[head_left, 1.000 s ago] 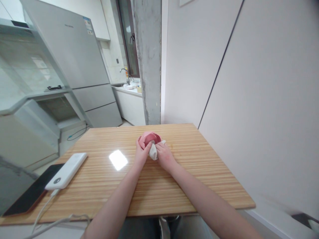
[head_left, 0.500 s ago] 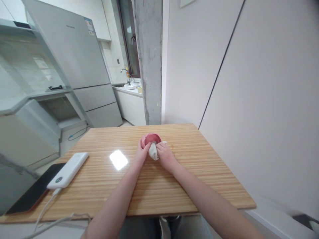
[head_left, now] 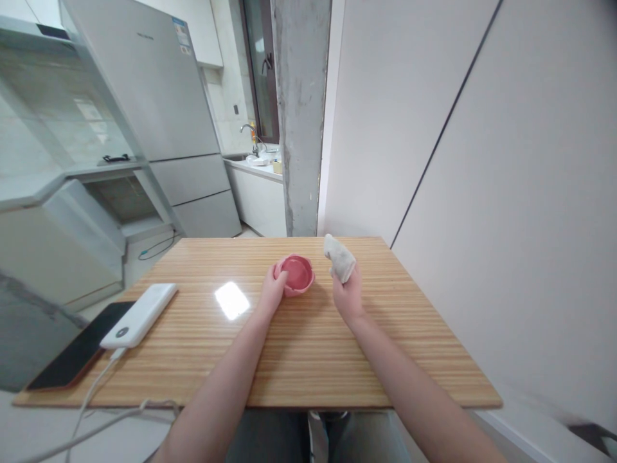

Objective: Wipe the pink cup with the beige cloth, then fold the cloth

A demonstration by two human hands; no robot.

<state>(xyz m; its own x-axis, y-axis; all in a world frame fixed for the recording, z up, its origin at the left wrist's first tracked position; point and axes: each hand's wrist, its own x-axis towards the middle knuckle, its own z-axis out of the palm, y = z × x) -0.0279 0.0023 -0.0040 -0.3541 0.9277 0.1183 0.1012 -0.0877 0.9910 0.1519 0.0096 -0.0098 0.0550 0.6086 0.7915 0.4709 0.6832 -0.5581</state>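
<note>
While the left hand [head_left: 272, 290] pinches a pink bowl [head_left: 297, 274] — mouth up — the right hand's [head_left: 348, 294] closed fingers clutch a cloth [head_left: 340, 258] slanting forward-left. Fridge lettering [head_left: 145, 36] is illegible.

Left hand [head_left: 273, 291]: gripping the left side of a pink bowl [head_left: 299, 275], thumb over its rim.
Right hand [head_left: 348, 294]: clasping a crumpled whitish cloth [head_left: 340, 260], apart from the bowl.
Wooden table [head_left: 385, 360]: beneath both hands.
White power bank [head_left: 144, 308]: beside a dark flat panel [head_left: 65, 363], cable [head_left: 94, 386] at its near end.
Kitchen: grey fridge [head_left: 139, 90], then a tap [head_left: 255, 138] beyond.
</note>
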